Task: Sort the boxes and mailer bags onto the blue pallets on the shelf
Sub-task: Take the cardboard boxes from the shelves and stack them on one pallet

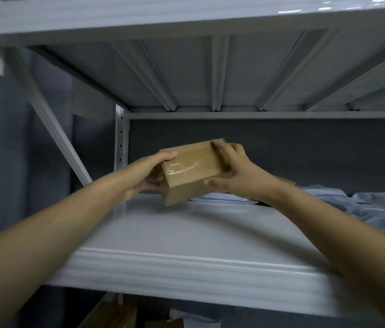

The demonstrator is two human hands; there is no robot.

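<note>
A small brown cardboard box (191,169) sealed with clear tape hangs tilted just above the white shelf board (163,233). My left hand (149,174) grips its left end, thumb on top and fingers underneath. My right hand (236,171) holds its right end, fingers curled over the top edge and thumb below. Grey mailer bags (364,209) lie on the shelf to the right, behind my right forearm. No blue pallet is in sight.
The white shelf above (210,67) roofs the bay at close height. A white upright post (120,138) and a diagonal brace (52,121) stand at the left. Cardboard boxes (163,321) show on the level below. A brown box corner (286,181) peeks behind my right wrist.
</note>
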